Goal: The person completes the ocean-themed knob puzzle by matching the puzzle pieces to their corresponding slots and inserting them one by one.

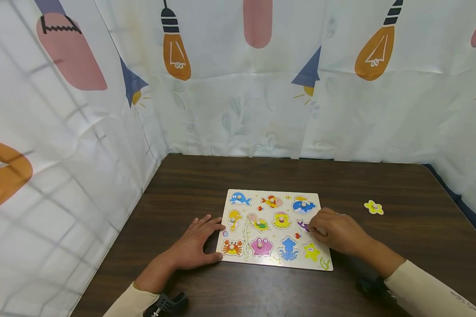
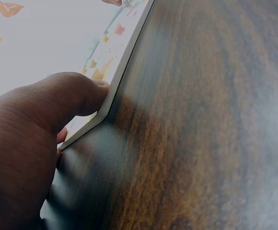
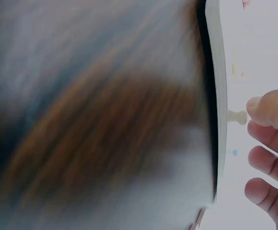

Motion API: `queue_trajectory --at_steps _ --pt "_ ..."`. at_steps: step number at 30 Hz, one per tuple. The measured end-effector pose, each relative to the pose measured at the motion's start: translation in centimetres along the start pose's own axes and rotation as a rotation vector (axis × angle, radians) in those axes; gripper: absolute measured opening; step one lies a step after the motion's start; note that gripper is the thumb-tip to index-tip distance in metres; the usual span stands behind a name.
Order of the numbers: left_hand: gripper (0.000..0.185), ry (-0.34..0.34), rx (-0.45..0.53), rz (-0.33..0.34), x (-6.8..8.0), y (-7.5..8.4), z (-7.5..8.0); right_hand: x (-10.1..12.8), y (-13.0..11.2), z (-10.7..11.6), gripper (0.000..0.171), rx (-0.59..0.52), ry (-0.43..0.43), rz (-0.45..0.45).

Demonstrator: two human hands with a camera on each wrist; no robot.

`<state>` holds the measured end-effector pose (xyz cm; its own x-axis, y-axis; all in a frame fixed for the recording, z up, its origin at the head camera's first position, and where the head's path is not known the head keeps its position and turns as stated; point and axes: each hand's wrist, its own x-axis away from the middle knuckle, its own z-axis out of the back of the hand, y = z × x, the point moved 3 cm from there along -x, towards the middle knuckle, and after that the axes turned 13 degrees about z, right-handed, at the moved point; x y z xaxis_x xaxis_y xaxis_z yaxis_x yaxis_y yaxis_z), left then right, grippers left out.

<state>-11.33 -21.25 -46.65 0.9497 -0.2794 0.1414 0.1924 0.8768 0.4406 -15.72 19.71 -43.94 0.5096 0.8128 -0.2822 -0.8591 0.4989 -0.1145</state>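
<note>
A pale puzzle board (image 1: pixel 269 259) with colourful sea-animal pieces lies on the brown table. My left hand (image 1: pixel 194 244) steadies its left side, fingers spread. In the left wrist view, the thumb (image 2: pixel 88 93) rests at the board's near corner. Over the board's right edge, my right hand (image 1: pixel 337 231) pinches a purple puzzle piece (image 1: pixel 303 225), mostly covered by the fingers. The right wrist view shows the right thumb (image 3: pixel 261 105) against a small knob (image 3: pixel 237 116), with the other fingers curled. A yellow star-shaped piece (image 1: pixel 373 207) lies apart, right of the board.
The dark wooden table (image 1: pixel 206 171) extends around the board. A white patterned curtain (image 1: pixel 238 110) hangs behind the table and along its left side. Dark wrist straps (image 1: pixel 166 304) sit at the sleeves.
</note>
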Motion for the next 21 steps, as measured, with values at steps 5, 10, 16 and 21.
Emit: queue_trajectory --at_steps 5,10,16,21 --pt "0.07 -0.005 -0.003 -0.002 0.0 0.0 0.1 0.9 0.6 0.6 0.022 0.022 0.023 -0.042" --pt "0.07 0.001 -0.004 -0.009 0.0 -0.1 0.1 1.8 1.5 1.0 0.024 0.071 0.043 -0.069" --pt "0.07 0.001 -0.005 -0.008 0.0 -0.1 0.1 3.0 2.5 1.3 0.026 0.11 0.068 -0.068" --pt "0.07 -0.004 0.001 -0.003 0.1 -0.1 0.1 3.8 3.2 1.6 0.028 0.126 0.067 -0.066"
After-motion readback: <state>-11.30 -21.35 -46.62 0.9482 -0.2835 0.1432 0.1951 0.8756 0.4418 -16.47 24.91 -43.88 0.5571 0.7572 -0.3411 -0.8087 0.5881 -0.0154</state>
